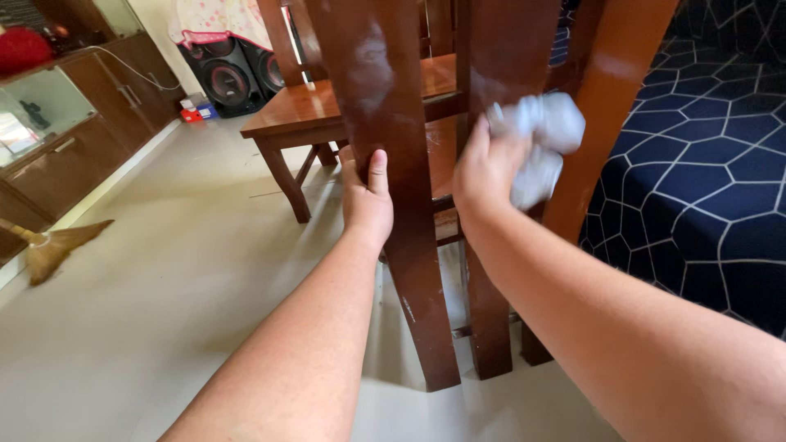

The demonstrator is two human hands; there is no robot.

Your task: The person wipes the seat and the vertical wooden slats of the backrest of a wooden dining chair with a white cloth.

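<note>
A dark wooden chair [409, 245] stands right in front of me, its broad slats rising out of the top of the view. My left hand [367, 200] grips the edge of the left slat, thumb lying up along its face. My right hand [485, 168] is closed around a crumpled grey-white cloth [542, 139], pressed against the second slat [491, 49]. Pale smears show on the upper part of both slats.
A low wooden table [299, 119] stands behind the chair. At the right is a surface under a navy cloth with white line pattern [696, 188]. A broom [51, 245] lies at left by a wooden cabinet [78, 139]; black speakers [229, 74] stand at the back.
</note>
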